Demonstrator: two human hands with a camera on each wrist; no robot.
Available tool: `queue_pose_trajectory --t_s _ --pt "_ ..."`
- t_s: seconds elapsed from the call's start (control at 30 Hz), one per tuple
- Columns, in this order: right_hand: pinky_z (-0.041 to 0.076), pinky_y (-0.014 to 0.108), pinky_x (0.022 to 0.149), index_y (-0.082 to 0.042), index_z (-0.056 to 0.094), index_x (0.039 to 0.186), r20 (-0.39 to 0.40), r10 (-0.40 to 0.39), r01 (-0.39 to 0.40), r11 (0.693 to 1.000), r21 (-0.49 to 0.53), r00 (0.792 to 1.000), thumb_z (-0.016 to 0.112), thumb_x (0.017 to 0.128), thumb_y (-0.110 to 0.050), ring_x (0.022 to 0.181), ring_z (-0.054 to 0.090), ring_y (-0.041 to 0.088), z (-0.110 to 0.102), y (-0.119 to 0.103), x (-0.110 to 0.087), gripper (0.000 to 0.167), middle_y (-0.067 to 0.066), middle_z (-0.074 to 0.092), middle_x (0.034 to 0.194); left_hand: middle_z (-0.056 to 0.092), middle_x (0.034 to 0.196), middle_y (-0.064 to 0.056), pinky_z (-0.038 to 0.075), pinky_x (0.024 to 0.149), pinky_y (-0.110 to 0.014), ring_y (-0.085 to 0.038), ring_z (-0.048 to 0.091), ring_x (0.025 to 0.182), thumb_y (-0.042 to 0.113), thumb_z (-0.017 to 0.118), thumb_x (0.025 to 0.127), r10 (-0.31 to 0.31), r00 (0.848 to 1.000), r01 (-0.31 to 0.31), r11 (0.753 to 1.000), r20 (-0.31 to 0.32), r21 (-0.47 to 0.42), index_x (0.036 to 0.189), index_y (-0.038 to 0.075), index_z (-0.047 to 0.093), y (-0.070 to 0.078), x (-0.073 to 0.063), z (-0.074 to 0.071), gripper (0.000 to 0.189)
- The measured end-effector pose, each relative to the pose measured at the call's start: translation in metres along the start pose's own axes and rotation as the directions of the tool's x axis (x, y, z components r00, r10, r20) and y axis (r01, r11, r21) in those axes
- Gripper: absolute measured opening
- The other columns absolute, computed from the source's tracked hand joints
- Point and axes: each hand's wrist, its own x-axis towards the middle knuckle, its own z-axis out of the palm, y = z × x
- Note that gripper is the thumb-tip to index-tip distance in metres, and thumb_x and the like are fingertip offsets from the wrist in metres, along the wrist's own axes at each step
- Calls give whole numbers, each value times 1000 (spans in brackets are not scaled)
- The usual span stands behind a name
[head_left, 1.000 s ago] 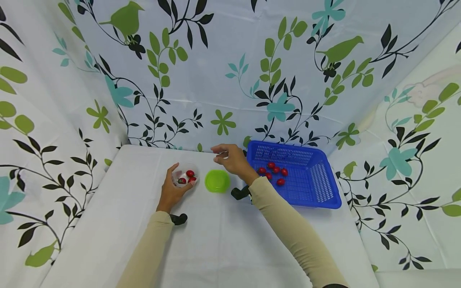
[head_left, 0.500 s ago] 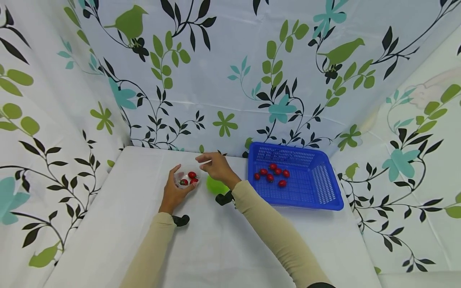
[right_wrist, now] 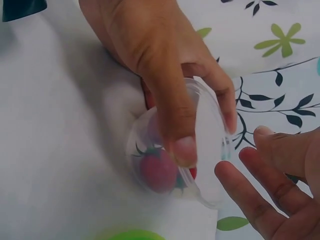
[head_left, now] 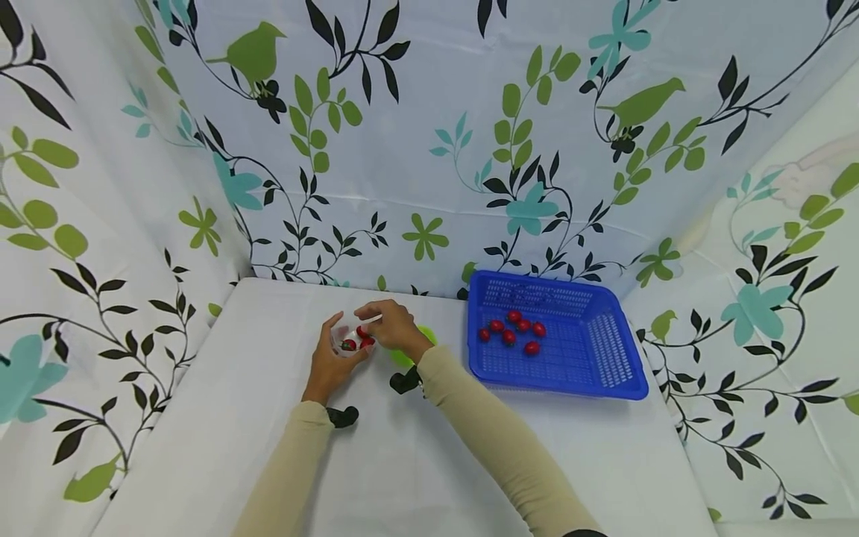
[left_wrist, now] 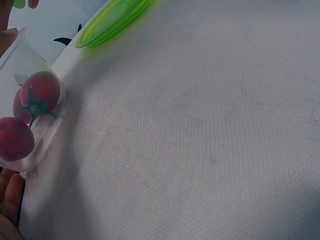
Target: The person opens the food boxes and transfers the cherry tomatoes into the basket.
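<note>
My left hand [head_left: 326, 369] grips a clear plastic cup [left_wrist: 47, 62], thumb on one side and fingers on the other, over the white-covered table. Inside the cup are red cherry tomatoes [left_wrist: 42, 90], some with green stems; one tomato [right_wrist: 159, 171] shows through the wall in the right wrist view. Nearby, my right hand [head_left: 396, 328] reaches to the cup's mouth from the right. Its fingers [right_wrist: 245, 200] are spread and relaxed, with nothing between them in the right wrist view. Partly behind the right hand lies a bright green round lid-like piece [left_wrist: 115, 22].
To the right stands a blue perforated basket [head_left: 597, 365] with several cherry tomatoes [head_left: 510, 338] in it. Behind the table hangs a leaf-patterned white sheet [head_left: 429, 186]. Black wrist camera mounts [head_left: 342, 417] stick out near both hands.
My right hand has moved left from beside the basket, across the green piece, to the cup's mouth. My left hand keeps holding the cup in place. The head view has shifted slightly.
</note>
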Motion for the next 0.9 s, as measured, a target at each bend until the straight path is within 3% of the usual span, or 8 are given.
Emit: queue_pose_trajectory --t_s 0.27,0.47,0.9 --pt "34 64 117 -21 75 131 37 30 -27 996 -90 999 72 102 -16 120 71 19 16 1 6 30 -4 76 131 40 166 -21 34 125 -66 -45 39 153 33 84 93 0 1000 -1 1000 9 13 167 33 21 4 -4 3 97" --pt "35 64 119 -21 76 130 51 56 -49 990 -132 997 69 103 -14 127 65 22 21 0 10 28 -3 75 131 36 169 -19 34 125 -66 -44 38 153 29 84 93 -9 1000 8 1000 11 20 167 35 21 5 -3 2 97" --pt "36 59 118 -14 77 129 123 74 -48 978 -203 990 65 105 -10 119 67 23 29 -15 14 28 3 77 126 21 177 -17 27 127 -69 -44 26 161 25 82 94 9 1000 -9 999 4 34 167 34 21 4 -3 -3 96"
